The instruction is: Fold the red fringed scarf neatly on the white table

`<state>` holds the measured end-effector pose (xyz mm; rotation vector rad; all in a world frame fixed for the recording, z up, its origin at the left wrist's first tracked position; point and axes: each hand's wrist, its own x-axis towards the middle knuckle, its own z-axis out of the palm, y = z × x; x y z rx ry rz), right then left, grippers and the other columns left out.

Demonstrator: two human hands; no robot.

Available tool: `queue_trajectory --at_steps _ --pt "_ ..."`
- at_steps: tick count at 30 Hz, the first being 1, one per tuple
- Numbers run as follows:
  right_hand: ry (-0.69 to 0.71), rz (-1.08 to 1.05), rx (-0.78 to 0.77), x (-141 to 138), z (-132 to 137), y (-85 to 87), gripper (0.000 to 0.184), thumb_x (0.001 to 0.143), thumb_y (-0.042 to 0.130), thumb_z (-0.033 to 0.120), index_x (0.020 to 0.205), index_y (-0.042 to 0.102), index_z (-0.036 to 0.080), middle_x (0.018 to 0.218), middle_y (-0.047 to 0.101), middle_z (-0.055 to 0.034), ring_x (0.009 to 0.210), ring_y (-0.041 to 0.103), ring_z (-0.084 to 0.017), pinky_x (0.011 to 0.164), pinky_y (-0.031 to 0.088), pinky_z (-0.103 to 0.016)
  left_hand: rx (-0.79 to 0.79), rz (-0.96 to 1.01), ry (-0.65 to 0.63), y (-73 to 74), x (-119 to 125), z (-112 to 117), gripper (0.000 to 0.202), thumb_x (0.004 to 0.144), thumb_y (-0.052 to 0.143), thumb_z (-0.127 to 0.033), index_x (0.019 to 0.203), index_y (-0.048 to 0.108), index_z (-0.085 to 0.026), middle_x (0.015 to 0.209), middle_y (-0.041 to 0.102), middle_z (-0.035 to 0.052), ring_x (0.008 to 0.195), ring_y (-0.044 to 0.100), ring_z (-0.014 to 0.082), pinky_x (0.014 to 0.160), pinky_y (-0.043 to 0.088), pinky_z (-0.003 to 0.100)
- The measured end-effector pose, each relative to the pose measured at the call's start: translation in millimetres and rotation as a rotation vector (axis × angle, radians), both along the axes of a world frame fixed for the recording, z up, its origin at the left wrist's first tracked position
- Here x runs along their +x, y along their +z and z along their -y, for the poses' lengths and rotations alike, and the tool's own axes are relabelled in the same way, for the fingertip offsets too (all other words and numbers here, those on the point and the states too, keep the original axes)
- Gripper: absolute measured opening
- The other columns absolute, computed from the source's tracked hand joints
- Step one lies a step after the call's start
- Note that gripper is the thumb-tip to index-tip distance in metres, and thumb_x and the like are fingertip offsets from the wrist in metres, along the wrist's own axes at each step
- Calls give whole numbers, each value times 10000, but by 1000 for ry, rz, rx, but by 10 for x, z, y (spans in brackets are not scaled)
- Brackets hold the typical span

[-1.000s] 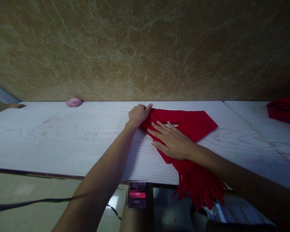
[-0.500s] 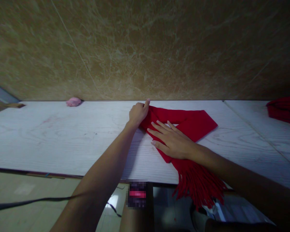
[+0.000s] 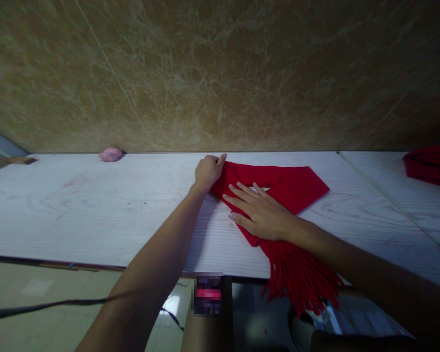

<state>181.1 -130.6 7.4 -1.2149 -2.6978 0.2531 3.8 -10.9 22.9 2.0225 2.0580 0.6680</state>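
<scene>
Only the head view is given. A red scarf (image 3: 289, 188) is seen folded on the white wood-grain table (image 3: 95, 210), a little right of centre and close to the table's far edge. It is laid in a bent shape: one band runs along the far edge toward 3 o'clock and ends in a point, and the other runs from the fold toward 5 o'clock. Its red fringe (image 3: 300, 286) hangs over the near edge of the table.

The left hand (image 3: 208, 172) is curled at the scarf's far left corner, at about 10 o'clock of the cloth. The fingers are closed on the corner of the cloth, with the thumb pointing toward 1 o'clock. The right hand (image 3: 262, 212) is laid flat on the scarf just beside the left hand, at its 4 o'clock. Its palm is down and its fingers are spread and stretched toward 10 o'clock; nothing is gripped, the cloth is only pressed.

A small pink lump (image 3: 110, 154) is seen at the back of the table, at 9 o'clock of the left hand and well apart from it. A second piece of red cloth (image 3: 430, 166) lies at the far right edge of the picture, on an adjoining board.
</scene>
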Motion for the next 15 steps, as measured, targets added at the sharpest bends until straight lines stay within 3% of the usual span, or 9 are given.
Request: queue_trajectory --at_steps 6,10,15 --pt "8 -32 5 7 -5 -12 633 1061 352 574 1590 405 231 1658 303 -100 1563 188 -292 1270 113 -591 48 16 -21 -13 2 4 467 1030 422 -516 991 774 -212 1001 790 99 916 697 226 734 428 280" --pt "5 -27 5 4 6 8 628 1064 346 570 1589 407 232 1658 297 -100 1562 190 -296 1265 123 -607 39 21 -14 -8 17 11 531 1047 364 -511 935 773 -192 964 785 116 883 700 233 739 434 291" --pt "-1 9 -19 -4 19 47 627 1068 354 558 1595 392 219 1665 279 -105 1566 172 -292 1268 111 -601 88 55 -65 -51 14 -24 372 1034 452 -406 1111 743 -188 1102 777 113 1000 700 227 816 457 276"
